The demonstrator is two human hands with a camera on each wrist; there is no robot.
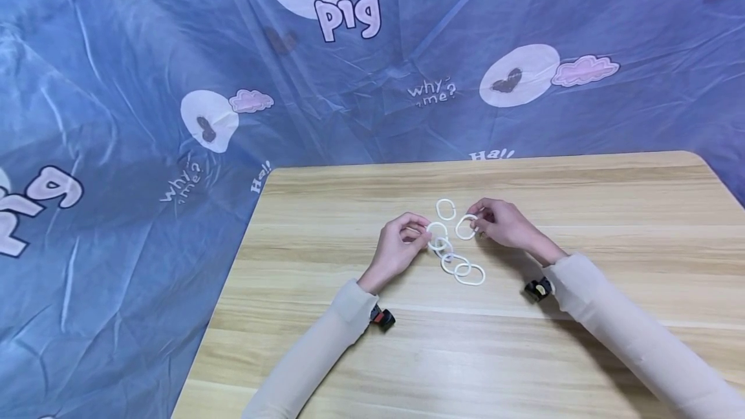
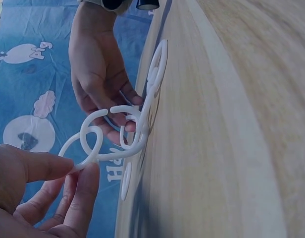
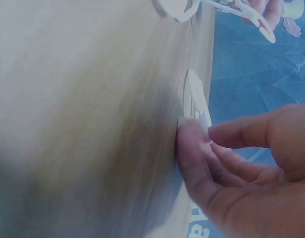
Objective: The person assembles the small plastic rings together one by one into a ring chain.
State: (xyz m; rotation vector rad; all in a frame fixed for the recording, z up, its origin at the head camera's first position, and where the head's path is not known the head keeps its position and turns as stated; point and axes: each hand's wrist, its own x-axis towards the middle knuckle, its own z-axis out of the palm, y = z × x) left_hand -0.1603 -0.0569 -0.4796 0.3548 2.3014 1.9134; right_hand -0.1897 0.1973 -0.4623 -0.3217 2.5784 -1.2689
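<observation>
Pinching the top link of a white ring chain (image 1: 453, 257) at frame centre, left hand (image 1: 398, 247) has thumb and fingers closed on it. Right hand (image 1: 505, 223) pinches a loose ring (image 1: 465, 227) just right of it; another single ring (image 1: 445, 209) lies above on the wooden table (image 1: 611, 212).

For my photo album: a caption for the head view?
Two hands, left hand and right hand, each pinch white rings on a wooden table.
</observation>
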